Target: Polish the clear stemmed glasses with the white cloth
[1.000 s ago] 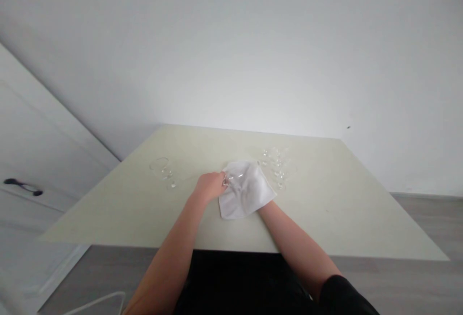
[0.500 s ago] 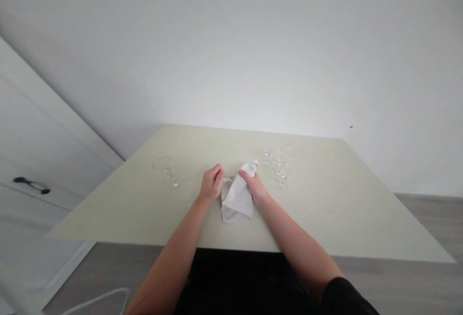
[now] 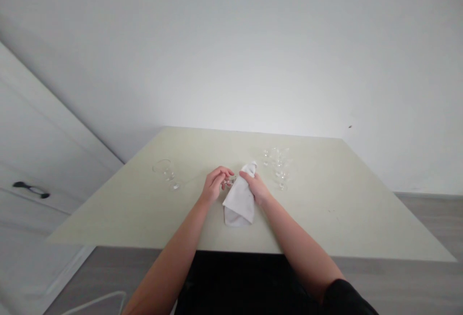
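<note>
My right hand [image 3: 256, 187] grips a white cloth [image 3: 240, 203], thumb on top, and the cloth's lower end hangs toward the table's front edge. Between the hands shows the clear stem of a glass [image 3: 230, 181]; its other end is covered by the cloth and my right hand. Curled loosely around the glass's bare end are the fingers of my left hand [image 3: 217, 182]. A clear stemmed glass [image 3: 169, 175] stands to the left of my left hand. Several more clear stemmed glasses [image 3: 280, 165] are grouped beyond my right hand, their outlines faint.
All of this is on a pale table [image 3: 325, 184] pushed against a white wall [image 3: 231, 64]. White cabinet doors with a dark handle [image 3: 32, 190] are at the left. A thin white bar [image 3: 97, 300] shows low at the left, above the grey floor [image 3: 130, 267].
My left hand has loosened from a closed fist to spread, curled fingers on the glass's end, showing more clear glass. The cloth's lower part has shifted slightly; my right hand keeps its hold.
</note>
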The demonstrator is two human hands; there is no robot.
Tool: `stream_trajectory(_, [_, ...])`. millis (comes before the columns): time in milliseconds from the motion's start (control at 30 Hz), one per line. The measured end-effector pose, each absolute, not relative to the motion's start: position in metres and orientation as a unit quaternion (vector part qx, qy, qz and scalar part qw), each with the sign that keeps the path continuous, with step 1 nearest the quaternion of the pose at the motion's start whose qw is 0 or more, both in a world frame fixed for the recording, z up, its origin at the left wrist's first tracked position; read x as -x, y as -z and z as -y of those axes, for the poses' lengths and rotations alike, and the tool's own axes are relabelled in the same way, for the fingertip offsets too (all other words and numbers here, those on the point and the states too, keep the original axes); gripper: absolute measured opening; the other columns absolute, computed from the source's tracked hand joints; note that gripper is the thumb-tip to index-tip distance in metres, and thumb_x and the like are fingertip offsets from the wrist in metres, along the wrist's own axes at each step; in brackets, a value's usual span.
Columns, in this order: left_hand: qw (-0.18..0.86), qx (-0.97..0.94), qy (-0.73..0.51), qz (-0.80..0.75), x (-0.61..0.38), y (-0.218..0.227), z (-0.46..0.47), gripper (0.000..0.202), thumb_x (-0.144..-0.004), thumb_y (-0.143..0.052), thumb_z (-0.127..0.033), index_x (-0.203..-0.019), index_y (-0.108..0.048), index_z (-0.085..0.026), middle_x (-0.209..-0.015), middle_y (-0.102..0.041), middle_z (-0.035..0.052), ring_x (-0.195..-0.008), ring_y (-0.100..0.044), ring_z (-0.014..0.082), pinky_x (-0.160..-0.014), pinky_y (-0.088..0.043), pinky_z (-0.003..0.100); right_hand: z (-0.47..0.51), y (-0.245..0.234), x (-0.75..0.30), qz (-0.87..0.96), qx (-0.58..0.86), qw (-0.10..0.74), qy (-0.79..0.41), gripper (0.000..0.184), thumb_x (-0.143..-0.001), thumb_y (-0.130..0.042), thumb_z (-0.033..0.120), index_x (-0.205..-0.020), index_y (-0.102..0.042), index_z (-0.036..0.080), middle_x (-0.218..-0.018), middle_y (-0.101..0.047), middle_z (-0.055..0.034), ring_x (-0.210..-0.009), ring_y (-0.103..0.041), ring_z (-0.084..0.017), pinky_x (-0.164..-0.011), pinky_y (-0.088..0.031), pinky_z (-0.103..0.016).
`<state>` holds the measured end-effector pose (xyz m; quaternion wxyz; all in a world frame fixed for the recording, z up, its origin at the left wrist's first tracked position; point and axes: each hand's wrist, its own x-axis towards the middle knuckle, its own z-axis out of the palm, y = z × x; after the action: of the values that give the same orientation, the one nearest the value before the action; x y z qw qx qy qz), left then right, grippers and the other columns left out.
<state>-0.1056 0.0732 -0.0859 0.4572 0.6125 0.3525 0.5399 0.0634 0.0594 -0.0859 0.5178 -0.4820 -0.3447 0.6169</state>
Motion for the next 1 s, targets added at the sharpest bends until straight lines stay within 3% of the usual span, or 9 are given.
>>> stream_trajectory(233, [0.608,-0.45,-0.463,-0.461,0.102,0.089,-0.088,0.024,-0.071,-0.053,-0.042,-0.066,-0.056,-0.019,-0.061,-0.063,0.0018,-0.033,-0.035,0.0074,-0.034,-0.016,0.023,-0.053,0.082,-0.076,0.616,0.426,0.554,-0.363,0.037,-0.066,-0.085,0.038,-0.093,-0.065,0.023,-0.091,-0.068,-0.0021,-0.086,-0.061,-0.02,-0.084,-0.05,-0.033])
stream_trajectory(333, [0.565,-0.492,-0.509,-0.423,0.103,0.087,-0.084,0.029,-0.078,-0.054,-0.047,-0.074,-0.059,-0.019,-0.071,-0.067,0.0032,-0.037,-0.037,0.0071,-0.035,-0.024,0.023,-0.056,0.084,-0.074,0.58,0.425,0.566,-0.404,0.036,-0.067,-0.084,0.041,-0.091,-0.065,0.022,-0.087,-0.067,-0.002,-0.081,-0.061,-0.019,-0.078,-0.05,-0.032])
stream_trajectory(433, [0.432,-0.597,-0.572,-0.362,0.104,0.085,-0.074,0.039,-0.084,-0.055,-0.057,-0.084,-0.063,-0.019,-0.088,-0.07,0.0073,-0.052,-0.051,0.011,-0.048,-0.042,0.026,-0.062,0.088,-0.068,0.43,0.466,0.576,-0.516,0.039,-0.067,-0.08,0.051,-0.085,-0.061,0.021,-0.073,-0.065,0.0001,-0.065,-0.059,-0.017,-0.063,-0.049,-0.03])
stream_trajectory(500, [0.37,-0.649,-0.565,-0.35,0.104,0.086,-0.07,0.043,-0.086,-0.054,-0.06,-0.081,-0.065,-0.019,-0.09,-0.069,0.0093,-0.061,-0.055,0.014,-0.055,-0.047,0.028,-0.065,0.091,-0.065,0.36,0.477,0.558,-0.576,0.042,-0.066,-0.079,0.053,-0.086,-0.061,0.021,-0.07,-0.064,0.0007,-0.061,-0.06,-0.018,-0.06,-0.05,-0.031])
stream_trajectory(600, [0.395,-0.622,-0.556,-0.385,0.104,0.087,-0.074,0.04,-0.087,-0.052,-0.054,-0.067,-0.06,-0.019,-0.077,-0.067,0.0072,-0.054,-0.049,0.0124,-0.049,-0.04,0.027,-0.065,0.093,-0.067,0.408,0.481,0.534,-0.563,0.041,-0.066,-0.081,0.05,-0.088,-0.062,0.021,-0.074,-0.066,-0.0001,-0.065,-0.061,-0.018,-0.063,-0.052,-0.031])
stream_trajectory(733, [0.552,-0.472,-0.523,-0.446,0.101,0.088,-0.088,0.032,-0.078,-0.052,-0.042,-0.056,-0.05,-0.019,-0.059,-0.06,0.0018,-0.035,-0.027,0.0062,-0.037,-0.019,0.024,-0.059,0.092,-0.075,0.597,0.446,0.546,-0.383,0.039,-0.066,-0.084,0.039,-0.094,-0.064,0.022,-0.09,-0.068,-0.0032,-0.084,-0.062,-0.021,-0.082,-0.052,-0.035])
stream_trajectory(833, [0.591,-0.451,-0.494,-0.451,0.1,0.089,-0.092,0.032,-0.075,-0.052,-0.043,-0.054,-0.049,-0.02,-0.055,-0.058,0.0016,-0.032,-0.023,0.0054,-0.035,-0.016,0.024,-0.059,0.09,-0.077,0.658,0.397,0.559,-0.311,0.04,-0.064,-0.084,0.033,-0.098,-0.066,0.022,-0.101,-0.067,-0.0055,-0.098,-0.062,-0.023,-0.093,-0.049,-0.038])
stream_trajectory(900, [0.583,-0.457,-0.503,-0.446,0.1,0.088,-0.09,0.033,-0.077,-0.052,-0.045,-0.057,-0.053,-0.019,-0.054,-0.056,0.0008,-0.033,-0.026,0.0061,-0.036,-0.018,0.024,-0.06,0.091,-0.075,0.625,0.413,0.566,-0.345,0.039,-0.064,-0.084,0.035,-0.094,-0.064,0.021,-0.095,-0.067,-0.0041,-0.091,-0.062,-0.021,-0.088,-0.05,-0.036])
stream_trajectory(1000, [0.489,-0.525,-0.571,-0.399,0.102,0.087,-0.084,0.033,-0.081,-0.057,-0.048,-0.068,-0.062,-0.018,-0.057,-0.056,0.0,-0.042,-0.039,0.0089,-0.042,-0.028,0.023,-0.064,0.092,-0.07,0.484,0.472,0.551,-0.489,0.041,-0.064,-0.081,0.047,-0.089,-0.06,0.021,-0.077,-0.064,0.0003,-0.07,-0.059,-0.017,-0.069,-0.05,-0.032])
